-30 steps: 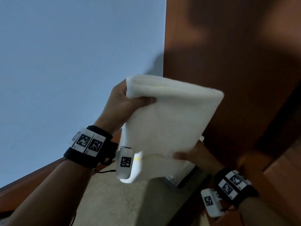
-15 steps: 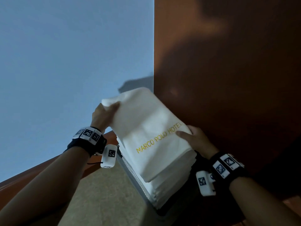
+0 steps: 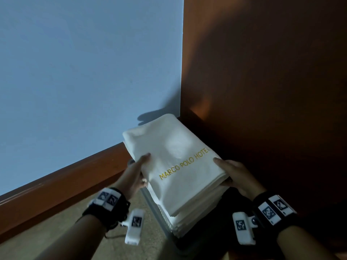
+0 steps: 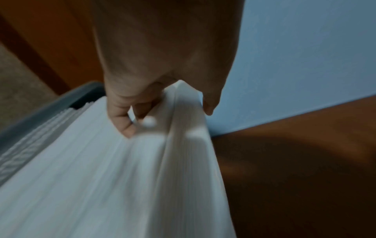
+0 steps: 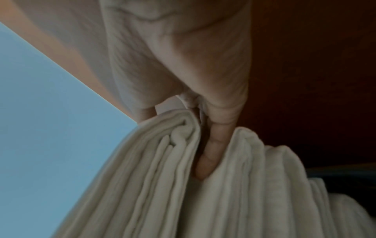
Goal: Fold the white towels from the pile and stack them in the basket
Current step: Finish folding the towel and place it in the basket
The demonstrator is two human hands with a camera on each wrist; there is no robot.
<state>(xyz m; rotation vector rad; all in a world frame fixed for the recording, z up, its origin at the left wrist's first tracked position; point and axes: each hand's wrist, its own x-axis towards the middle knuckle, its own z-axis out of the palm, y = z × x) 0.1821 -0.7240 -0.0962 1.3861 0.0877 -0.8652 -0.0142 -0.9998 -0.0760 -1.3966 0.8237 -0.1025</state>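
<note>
A folded white towel (image 3: 174, 160) with gold "MARCO POLO HOTEL" lettering lies on top of a stack of folded white towels (image 3: 180, 225) in a grey basket (image 3: 150, 198) on the floor. My left hand (image 3: 139, 169) pinches the towel's left edge, thumb on top and fingers (image 4: 124, 125) underneath. At the right edge my right hand (image 3: 228, 172) holds the same towel (image 5: 162, 169), thumb on top and a finger (image 5: 211, 154) tucked between the layers. The basket rim (image 4: 50, 106) shows beside the stack in the left wrist view.
The basket stands in a corner between a pale blue wall (image 3: 84, 72) with a brown skirting board (image 3: 65, 182) and a tall brown wooden panel (image 3: 272, 91) on the right. Beige carpet (image 3: 65, 231) covers the floor to the left of the basket.
Both hands have brought the folded towel down from mid-air onto the stack in the basket, and it now lies flat with the lettering up. My view has tilted downward.
</note>
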